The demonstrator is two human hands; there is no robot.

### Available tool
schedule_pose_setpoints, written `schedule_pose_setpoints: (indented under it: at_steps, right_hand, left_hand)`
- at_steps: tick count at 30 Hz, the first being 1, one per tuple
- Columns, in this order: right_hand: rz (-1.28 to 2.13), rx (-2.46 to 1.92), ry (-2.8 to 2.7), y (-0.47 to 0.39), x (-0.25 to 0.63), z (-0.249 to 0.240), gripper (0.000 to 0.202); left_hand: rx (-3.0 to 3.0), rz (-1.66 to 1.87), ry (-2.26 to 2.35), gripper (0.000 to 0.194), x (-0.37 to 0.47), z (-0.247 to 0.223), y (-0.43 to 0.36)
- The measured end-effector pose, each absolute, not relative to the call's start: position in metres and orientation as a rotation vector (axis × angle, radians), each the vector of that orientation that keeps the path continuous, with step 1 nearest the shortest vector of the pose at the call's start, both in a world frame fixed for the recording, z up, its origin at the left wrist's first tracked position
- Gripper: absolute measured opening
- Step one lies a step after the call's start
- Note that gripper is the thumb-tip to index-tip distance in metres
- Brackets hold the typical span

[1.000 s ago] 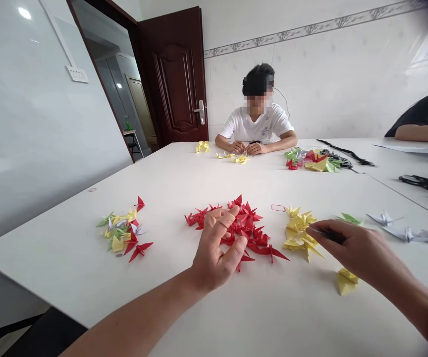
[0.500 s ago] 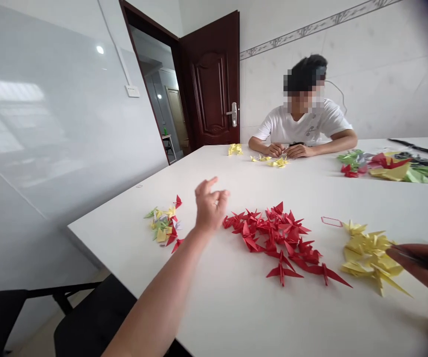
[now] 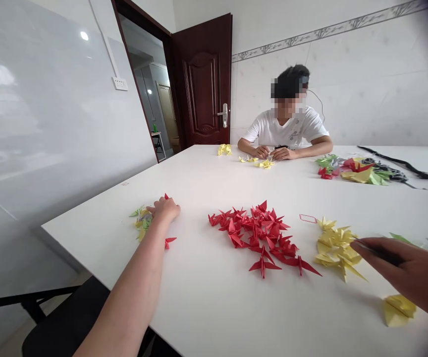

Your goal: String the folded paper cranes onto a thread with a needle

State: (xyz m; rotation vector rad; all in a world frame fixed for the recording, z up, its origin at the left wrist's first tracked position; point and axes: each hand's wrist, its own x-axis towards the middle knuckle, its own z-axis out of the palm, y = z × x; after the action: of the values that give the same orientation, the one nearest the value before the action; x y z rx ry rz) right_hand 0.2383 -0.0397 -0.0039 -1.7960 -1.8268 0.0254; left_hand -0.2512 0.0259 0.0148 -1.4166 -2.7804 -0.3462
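Note:
My left hand (image 3: 165, 210) reaches down over a small pile of mixed origami cranes (image 3: 138, 224) in green, yellow, white and red. Its fingers look apart, though their tips are partly hidden among the cranes. My right hand (image 3: 403, 263) is closed in a pinch at the right, with something dark and thin between thumb and fingers that I cannot make out. Its fingertips are beside a heap of yellow origami cranes (image 3: 336, 245). Between my hands lies a large heap of red origami cranes (image 3: 260, 235). Below my right hand lies a single yellow crane (image 3: 399, 310).
Across the white table (image 3: 206, 307) sits a person in a white shirt (image 3: 286, 130), hands near a few yellow cranes (image 3: 265, 163). At the far right are colourful paper pieces (image 3: 358, 172) and a black cord (image 3: 400, 161). A black chair (image 3: 65, 317) stands at the lower left.
My left hand has moved left and down, from above the table beside the red heap to the mixed cranes. The view has turned right, showing more of my right hand.

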Motion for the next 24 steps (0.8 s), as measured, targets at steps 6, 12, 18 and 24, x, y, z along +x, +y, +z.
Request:
schedule_pose_setpoints:
  at_steps: [6,12,18,24]
  right_hand:
    - [0.112,-1.915,-1.864,-0.05,0.226,0.014,0.035]
    - [0.137,-1.852,-1.878,-0.056,0.219,0.019,0.032]
    - [0.12,-1.783,-1.889,-0.057,0.217,0.018,0.029]
    - [0.16,-1.839,-1.91,-0.051,0.22,0.018,0.032]
  left_hand:
    - [-1.469,-0.262,-2.811,0.017,-0.246,0.02,0.024]
    - [-1.477,-0.271,-2.81,0.004,-0.242,0.025,0.023]
    - [-1.469,-0.364,-2.802,0.011,-0.247,0.025,0.027]
    - [-1.451,-0.549,-2.755,0.008,-0.246,0.022,0.024]
